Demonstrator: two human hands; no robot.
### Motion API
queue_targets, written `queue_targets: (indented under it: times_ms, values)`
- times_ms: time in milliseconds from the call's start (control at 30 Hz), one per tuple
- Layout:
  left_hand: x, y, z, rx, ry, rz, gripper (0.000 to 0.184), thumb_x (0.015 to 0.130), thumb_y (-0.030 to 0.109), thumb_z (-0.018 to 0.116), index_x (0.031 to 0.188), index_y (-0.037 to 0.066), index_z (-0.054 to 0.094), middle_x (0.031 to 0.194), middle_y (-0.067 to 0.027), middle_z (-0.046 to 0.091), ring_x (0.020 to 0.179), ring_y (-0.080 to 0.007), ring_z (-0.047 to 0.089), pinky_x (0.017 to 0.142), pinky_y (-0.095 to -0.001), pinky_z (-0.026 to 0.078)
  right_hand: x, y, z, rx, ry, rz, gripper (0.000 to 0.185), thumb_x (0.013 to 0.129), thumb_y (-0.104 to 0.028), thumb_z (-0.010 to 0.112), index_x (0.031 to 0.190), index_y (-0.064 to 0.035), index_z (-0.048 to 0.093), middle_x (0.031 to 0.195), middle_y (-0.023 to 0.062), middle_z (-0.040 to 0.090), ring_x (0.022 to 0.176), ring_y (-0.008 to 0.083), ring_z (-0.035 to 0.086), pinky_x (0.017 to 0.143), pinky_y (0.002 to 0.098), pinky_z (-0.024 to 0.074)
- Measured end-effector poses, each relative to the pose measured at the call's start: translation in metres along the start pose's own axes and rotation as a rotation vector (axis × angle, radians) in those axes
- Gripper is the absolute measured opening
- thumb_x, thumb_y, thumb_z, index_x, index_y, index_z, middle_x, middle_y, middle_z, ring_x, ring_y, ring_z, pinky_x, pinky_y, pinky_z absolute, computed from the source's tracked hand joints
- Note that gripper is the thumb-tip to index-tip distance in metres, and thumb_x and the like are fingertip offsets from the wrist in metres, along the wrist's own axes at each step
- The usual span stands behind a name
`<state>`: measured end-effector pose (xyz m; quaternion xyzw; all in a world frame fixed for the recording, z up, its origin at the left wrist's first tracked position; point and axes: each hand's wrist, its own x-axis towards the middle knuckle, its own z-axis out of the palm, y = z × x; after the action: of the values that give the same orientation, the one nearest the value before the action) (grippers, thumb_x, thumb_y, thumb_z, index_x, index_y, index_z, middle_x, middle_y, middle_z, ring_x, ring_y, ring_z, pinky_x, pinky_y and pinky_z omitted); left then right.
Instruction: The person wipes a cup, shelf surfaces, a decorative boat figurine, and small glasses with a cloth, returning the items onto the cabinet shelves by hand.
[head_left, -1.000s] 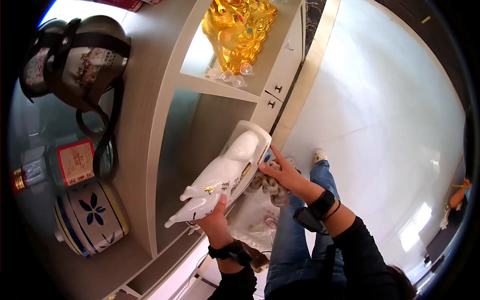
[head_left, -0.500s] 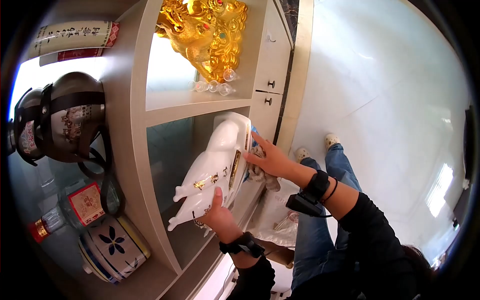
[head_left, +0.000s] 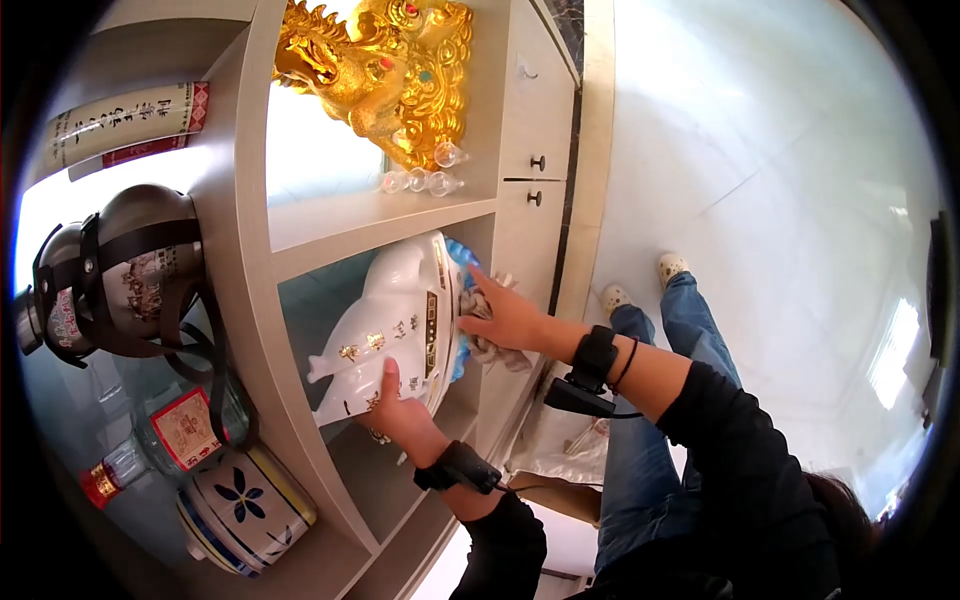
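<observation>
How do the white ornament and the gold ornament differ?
The white ornament is smooth and glossy, while the gold ornament is densely sculpted.
The white ornament bears gold lettering; the gold ornament shows red and green inset spots.
The white ornament has the left hand gripping it and the right hand at its base, while neither hand touches the gold ornament.
Both are shiny figures at neighboring shelf compartments.
</observation>
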<state>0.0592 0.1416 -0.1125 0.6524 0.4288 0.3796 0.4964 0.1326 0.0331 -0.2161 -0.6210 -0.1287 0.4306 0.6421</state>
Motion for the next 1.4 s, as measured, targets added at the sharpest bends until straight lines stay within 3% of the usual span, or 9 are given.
queue_targets:
  times_ms: [367,567,667,767,833,967,1167,1300,1400]
  values:
    - [0.027,0.002,0.003,-0.045,-0.108,0.048,0.059,0.060,-0.011,0.058,0.114,-0.004,0.036,0.109,-0.0164,0.046,0.096,-0.0270,0.048,0.083,-0.0378,0.041,-0.005,0.026,0.017,0.024,-0.106,-0.014,0.079,0.071,-0.027,0.058,0.128,0.0041,0.012,0.115,0.0255,0.041,0.105,0.0344,0.042,0.089,0.0331,0.0334]
    - [0.032,0.004,0.005,-0.051,-0.107,0.046,0.057,0.060,-0.011,0.058,0.113,-0.005,0.037,0.108,-0.0163,0.046,0.095,-0.0259,0.049,0.083,-0.0356,0.042,0.018,0.034,0.039,0.326,-0.056,-0.088,0.084,0.069,-0.016,0.060,0.128,0.0053,0.005,0.110,0.0212,0.044,0.101,0.0283,0.044,0.087,0.0291,0.0340]
    - [0.035,0.005,0.004,-0.051,-0.107,0.050,0.057,0.060,-0.012,0.058,0.113,-0.006,0.037,0.108,-0.0165,0.046,0.095,-0.0259,0.050,0.082,-0.0359,0.043,0.021,0.024,0.038,0.375,-0.094,0.064,0.086,0.069,-0.015,0.060,0.129,0.0053,0.001,0.112,0.0221,0.042,0.102,0.0281,0.043,0.088,0.0285,0.0330]
    - [0.039,0.002,0.004,-0.051,-0.057,0.051,0.057,0.060,-0.012,0.059,0.113,-0.006,0.037,0.109,-0.0168,0.046,0.095,-0.0261,0.050,0.083,-0.0367,0.043,0.028,0.026,0.043,0.374,-0.047,0.035,0.082,0.072,-0.014,0.059,0.131,-0.0017,0.003,0.115,0.0188,0.042,0.104,0.0237,0.043,0.090,0.0283,0.0315]
    - [0.039,0.000,0.005,-0.055,-0.022,0.043,0.058,0.060,-0.012,0.059,0.113,-0.006,0.037,0.109,-0.0169,0.046,0.095,-0.0263,0.050,0.082,-0.0371,0.043,0.032,0.027,0.041,0.231,-0.051,0.036,0.085,0.069,-0.017,0.059,0.129,0.0055,0.003,0.120,0.0227,0.036,0.107,0.0268,0.039,0.090,0.0275,0.0307]
    - [0.038,0.000,0.007,-0.099,-0.021,0.040,0.060,0.059,-0.012,0.060,0.114,-0.005,0.036,0.110,-0.0173,0.045,0.096,-0.0266,0.049,0.082,-0.0376,0.043,0.027,0.019,0.034,0.265,-0.121,0.095,0.084,0.070,-0.018,0.059,0.129,0.0058,0.004,0.122,0.0226,0.034,0.109,0.0261,0.037,0.091,0.0269,0.0291]
    - [0.036,0.005,0.009,-0.113,-0.008,0.005,0.060,0.059,-0.007,0.062,0.114,-0.004,0.037,0.107,-0.0154,0.047,0.096,-0.0256,0.049,0.084,-0.0365,0.040,0.029,0.024,0.042,0.296,-0.079,0.031,0.083,0.071,-0.016,0.059,0.129,0.0052,0.003,0.116,0.0199,0.042,0.103,0.0241,0.043,0.087,0.0269,0.0330]
    - [0.036,0.012,0.005,-0.157,-0.045,-0.167,0.056,0.060,-0.008,0.063,0.112,-0.003,0.041,0.105,-0.0149,0.049,0.094,-0.0243,0.050,0.083,-0.0337,0.041,0.031,0.025,0.039,0.311,-0.101,0.110,0.079,0.071,-0.016,0.059,0.131,0.0002,0.011,0.113,0.0147,0.046,0.100,0.0201,0.046,0.085,0.0270,0.0352]
    - [0.038,0.010,0.004,-0.093,-0.069,-0.112,0.055,0.062,-0.008,0.063,0.112,-0.003,0.041,0.106,-0.0141,0.049,0.094,-0.0236,0.050,0.082,-0.0323,0.041,0.025,0.035,0.040,0.223,-0.060,0.021,0.075,0.071,-0.017,0.060,0.130,-0.0014,0.016,0.107,0.0133,0.050,0.095,0.0200,0.049,0.081,0.0278,0.0385]
